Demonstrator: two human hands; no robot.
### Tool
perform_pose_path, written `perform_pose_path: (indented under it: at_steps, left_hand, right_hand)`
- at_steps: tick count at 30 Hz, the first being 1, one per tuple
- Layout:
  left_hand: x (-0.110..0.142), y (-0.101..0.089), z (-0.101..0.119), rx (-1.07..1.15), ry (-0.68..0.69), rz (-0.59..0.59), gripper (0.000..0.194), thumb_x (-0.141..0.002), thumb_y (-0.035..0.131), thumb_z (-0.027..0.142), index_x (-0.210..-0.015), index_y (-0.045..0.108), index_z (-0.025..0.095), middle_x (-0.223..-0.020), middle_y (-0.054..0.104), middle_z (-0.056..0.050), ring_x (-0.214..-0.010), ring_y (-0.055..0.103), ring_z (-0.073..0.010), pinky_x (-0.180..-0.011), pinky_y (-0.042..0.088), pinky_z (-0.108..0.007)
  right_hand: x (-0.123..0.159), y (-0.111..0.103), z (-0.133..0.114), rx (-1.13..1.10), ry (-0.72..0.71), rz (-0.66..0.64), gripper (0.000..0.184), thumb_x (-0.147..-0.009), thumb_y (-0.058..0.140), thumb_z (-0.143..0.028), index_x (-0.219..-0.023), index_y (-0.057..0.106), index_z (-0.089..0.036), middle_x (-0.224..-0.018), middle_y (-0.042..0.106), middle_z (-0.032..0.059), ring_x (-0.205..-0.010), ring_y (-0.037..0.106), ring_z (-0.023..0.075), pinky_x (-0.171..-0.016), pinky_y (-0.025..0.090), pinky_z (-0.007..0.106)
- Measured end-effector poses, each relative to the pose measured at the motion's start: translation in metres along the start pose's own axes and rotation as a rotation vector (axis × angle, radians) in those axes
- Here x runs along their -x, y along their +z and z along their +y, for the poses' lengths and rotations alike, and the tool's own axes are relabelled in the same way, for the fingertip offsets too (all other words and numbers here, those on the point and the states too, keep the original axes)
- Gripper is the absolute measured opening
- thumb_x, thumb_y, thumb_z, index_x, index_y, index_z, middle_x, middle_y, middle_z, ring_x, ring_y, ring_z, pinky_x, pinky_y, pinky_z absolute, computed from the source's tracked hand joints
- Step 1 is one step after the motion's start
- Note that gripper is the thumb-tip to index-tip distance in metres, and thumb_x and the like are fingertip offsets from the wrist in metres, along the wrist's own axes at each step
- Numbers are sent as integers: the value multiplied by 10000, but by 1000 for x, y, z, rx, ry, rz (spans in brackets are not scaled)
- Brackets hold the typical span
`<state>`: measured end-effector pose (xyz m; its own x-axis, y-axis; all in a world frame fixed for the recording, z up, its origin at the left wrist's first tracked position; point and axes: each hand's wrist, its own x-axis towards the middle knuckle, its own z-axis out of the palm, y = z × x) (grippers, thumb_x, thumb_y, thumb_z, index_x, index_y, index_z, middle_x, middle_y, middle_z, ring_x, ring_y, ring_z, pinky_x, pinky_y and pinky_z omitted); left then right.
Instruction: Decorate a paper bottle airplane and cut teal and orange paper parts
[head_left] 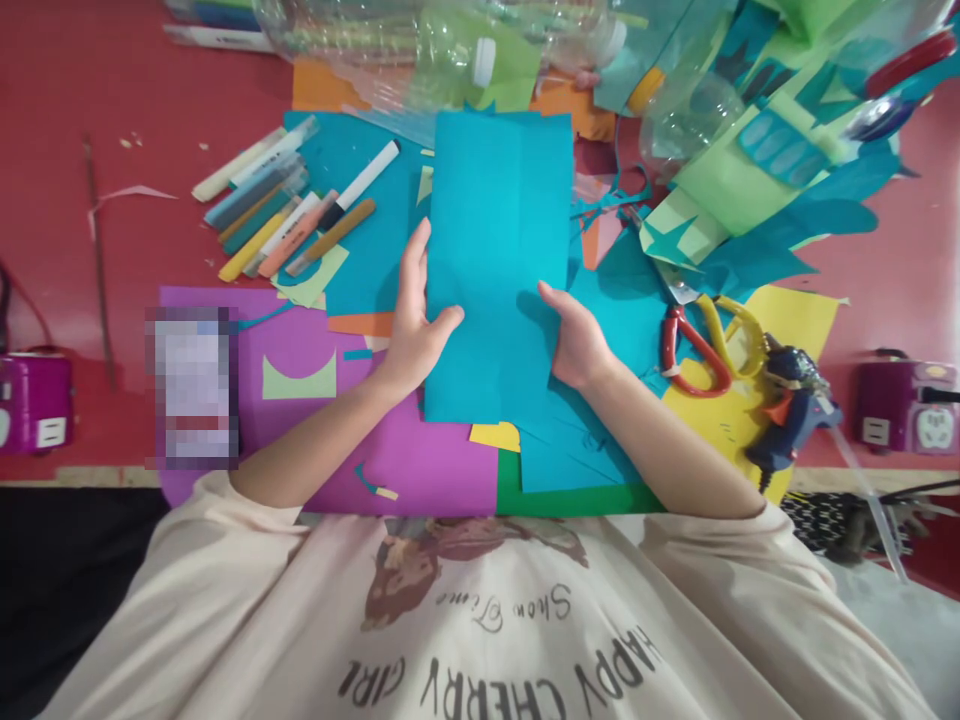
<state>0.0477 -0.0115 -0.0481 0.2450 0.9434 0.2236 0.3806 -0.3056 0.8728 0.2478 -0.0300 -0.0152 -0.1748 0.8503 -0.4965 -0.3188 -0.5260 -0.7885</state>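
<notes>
A tall teal sheet of paper (499, 250) is held up in front of me over the red table. My left hand (411, 320) grips its left edge, thumb on the front and fingers running up the side. My right hand (576, 340) holds the right edge lower down, thumb on the front, fingers hidden behind the sheet. Under the hands lie a purple sheet (300, 400), a green sheet (570, 498) and more teal paper.
Several markers (285, 215) lie at the upper left. Red and yellow scissors (705, 340) and a glue gun (795, 405) rest on a yellow sheet (795, 320) at right. Clear plastic bottles (450, 45) and paper scraps crowd the far side. Purple socket blocks (34, 400) sit at both edges.
</notes>
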Motion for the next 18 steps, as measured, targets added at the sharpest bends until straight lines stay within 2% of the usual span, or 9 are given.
perform_pose_path:
  at_steps: [3, 8, 13, 15, 18]
  left_hand:
    - [1, 0, -3, -3, -18, 9, 796, -887, 442, 685, -1543, 120, 371, -1674, 178, 42, -1570, 16, -263, -1301, 71, -455]
    - [2, 0, 1, 50, -30, 2, 836, -888, 447, 702, -1559, 66, 382, -1690, 111, 44, -1568, -38, -251, -1301, 24, -429]
    - [9, 5, 14, 127, -76, -158, 973, -874, 520, 691, -1573, -65, 353, -1696, -78, 6, -1553, -118, -284, -1287, 41, -485]
    - [12, 9, 16, 196, -110, -226, 1020, -864, 515, 718, -1565, -130, 356, -1687, -141, 6, -1551, -118, -296, -1280, 92, -511]
    - [16, 13, 17, 359, -180, -328, 1102, -806, 506, 804, -1537, -210, 396, -1678, -166, 27, -1558, -23, -330, -1250, 225, -553]
  right_hand:
    - [1, -2, 1, -59, 111, -58, 417, -638, 689, -588, -891, 675, -256, -1003, 779, 43, -1219, 641, 322, -1004, 549, 541]
    - [5, -5, -2, -63, 85, -18, 436, -657, 682, -601, -932, 688, -263, -1004, 781, 25, -1214, 646, 311, -1001, 554, 522]
    - [11, -5, -9, -21, 94, -32, 491, -699, 621, -669, -943, 708, -252, -976, 780, 24, -1212, 645, 325, -987, 552, 545]
    - [12, -5, -10, -29, 92, -49, 508, -703, 610, -675, -970, 709, -254, -994, 780, 22, -1215, 642, 328, -981, 551, 552]
    - [12, -7, -10, -54, 102, -83, 531, -694, 619, -680, -999, 705, -254, -1030, 778, 32, -1234, 629, 335, -980, 549, 557]
